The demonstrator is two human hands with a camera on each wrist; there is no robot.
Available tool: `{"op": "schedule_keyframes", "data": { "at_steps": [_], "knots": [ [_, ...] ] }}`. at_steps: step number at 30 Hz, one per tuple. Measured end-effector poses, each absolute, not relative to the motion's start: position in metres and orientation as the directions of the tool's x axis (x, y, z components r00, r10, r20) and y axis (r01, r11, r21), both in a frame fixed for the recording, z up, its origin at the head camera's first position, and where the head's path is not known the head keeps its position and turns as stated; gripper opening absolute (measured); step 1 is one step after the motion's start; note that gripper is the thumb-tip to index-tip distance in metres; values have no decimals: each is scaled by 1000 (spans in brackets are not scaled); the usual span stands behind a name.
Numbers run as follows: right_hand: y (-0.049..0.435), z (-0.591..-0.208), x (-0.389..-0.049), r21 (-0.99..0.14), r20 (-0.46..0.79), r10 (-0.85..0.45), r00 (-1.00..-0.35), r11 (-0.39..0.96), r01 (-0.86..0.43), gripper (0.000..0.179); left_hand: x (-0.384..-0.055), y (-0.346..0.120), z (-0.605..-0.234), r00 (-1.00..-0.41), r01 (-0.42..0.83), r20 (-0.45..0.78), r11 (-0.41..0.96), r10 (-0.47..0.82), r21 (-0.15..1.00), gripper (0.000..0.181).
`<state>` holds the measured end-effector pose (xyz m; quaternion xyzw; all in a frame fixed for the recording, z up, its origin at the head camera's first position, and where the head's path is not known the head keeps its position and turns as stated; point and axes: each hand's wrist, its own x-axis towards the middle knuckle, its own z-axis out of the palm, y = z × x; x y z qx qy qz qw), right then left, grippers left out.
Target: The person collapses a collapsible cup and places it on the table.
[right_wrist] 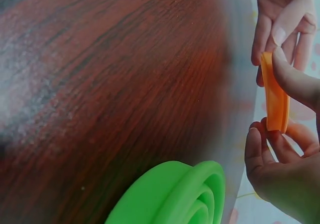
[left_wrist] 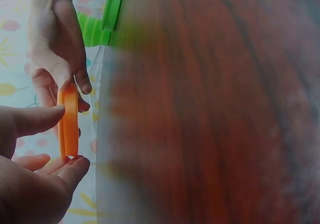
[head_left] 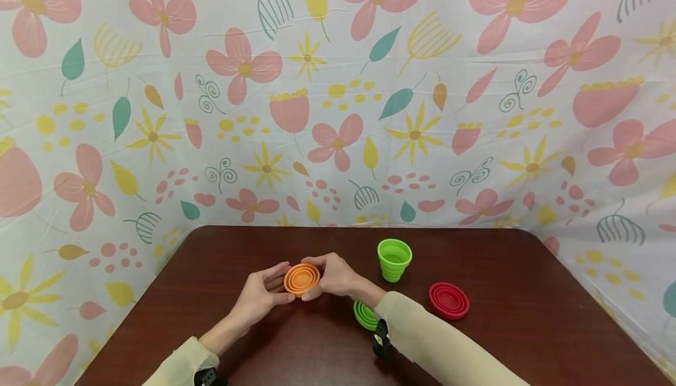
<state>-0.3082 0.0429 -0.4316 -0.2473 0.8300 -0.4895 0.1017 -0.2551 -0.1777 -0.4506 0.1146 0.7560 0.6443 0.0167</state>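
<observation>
An orange collapsible cup (head_left: 302, 279), folded flat into rings, is held up above the table between both hands. My left hand (head_left: 252, 304) pinches its left rim between thumb and fingers. On the opposite side, my right hand (head_left: 336, 277) grips the rim, thumb at the near edge and fingers at the far edge. Seen edge-on in the left wrist view, the orange cup (left_wrist: 70, 124) is a thin disc. A folded green cup (head_left: 365, 315) lies beneath my right forearm, which partly covers it; it looms large in the right wrist view (right_wrist: 185, 199).
Farther back on the dark brown table (head_left: 232, 251) an unfolded green cup (head_left: 394, 263) stands upright. To its front right lies a flat red collapsible cup (head_left: 449, 301). A flower-patterned cloth (head_left: 338, 198) hangs behind and beside the table.
</observation>
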Motion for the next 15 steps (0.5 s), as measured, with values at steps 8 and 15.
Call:
{"op": "schedule_keyframes", "data": {
  "at_steps": [8,15],
  "knots": [
    [40,-432,-309,-852,51,-520,-853,422,-308,76,-256,-179,-452,-977,153,121,181,173,972,73],
    [40,-435,-311,-831,29,-516,-856,464,-308,72,-257,-178,-452,-978,132,94,199,186,971,73]
  ]
}}
